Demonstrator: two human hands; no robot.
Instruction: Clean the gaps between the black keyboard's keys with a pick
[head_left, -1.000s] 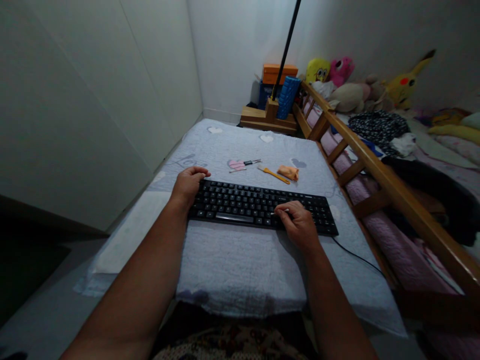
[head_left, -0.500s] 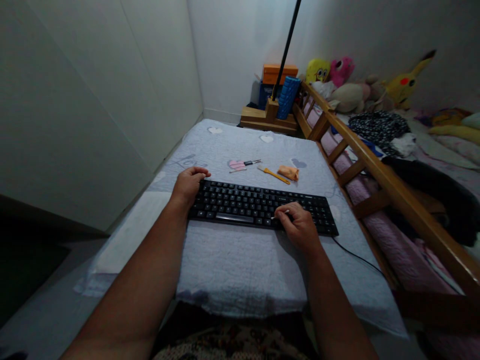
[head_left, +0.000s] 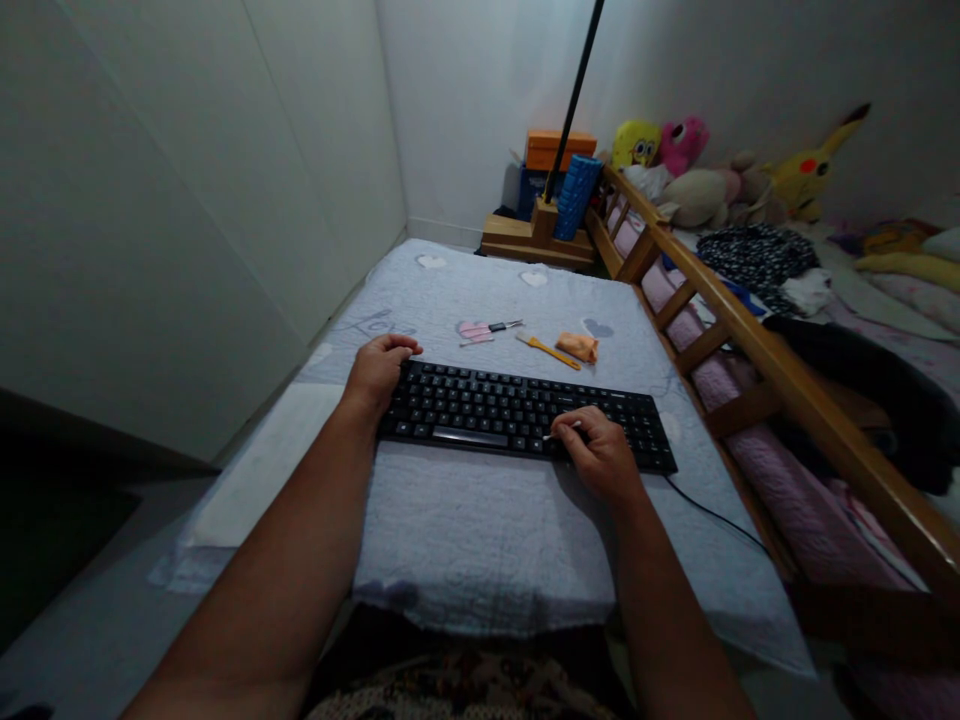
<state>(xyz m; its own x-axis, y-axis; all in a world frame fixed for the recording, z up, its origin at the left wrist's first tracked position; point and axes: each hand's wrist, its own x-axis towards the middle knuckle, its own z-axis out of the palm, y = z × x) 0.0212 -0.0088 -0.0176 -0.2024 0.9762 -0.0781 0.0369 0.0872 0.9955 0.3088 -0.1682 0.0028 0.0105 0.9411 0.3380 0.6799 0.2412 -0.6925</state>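
Observation:
A black keyboard [head_left: 472,405] lies across the cloth-covered table in front of me. At its left end my left hand [head_left: 373,374] is closed on the side edge, its fingers curling past the far corner. My right hand [head_left: 600,450] rests over the right part of the keys, pinching a thin white cotton swab [head_left: 548,436]. The swab's tip points left, down at the keys near the front edge. Part of the swab is hidden by the fingers, and several keys lie under that hand.
Beyond the keyboard lie a yellow-handled brush [head_left: 555,352], a crumpled orange cloth [head_left: 577,347], a dark-handled tool [head_left: 498,327] and a thin white stick [head_left: 477,342]. The keyboard's cable [head_left: 716,514] trails right toward a wooden bed rail [head_left: 720,285]. A wardrobe-like panel [head_left: 225,200] stands left.
Almost nothing differs. My right hand and the cotton swab have shifted very slightly over the keys; my left hand stays on the keyboard's left end.

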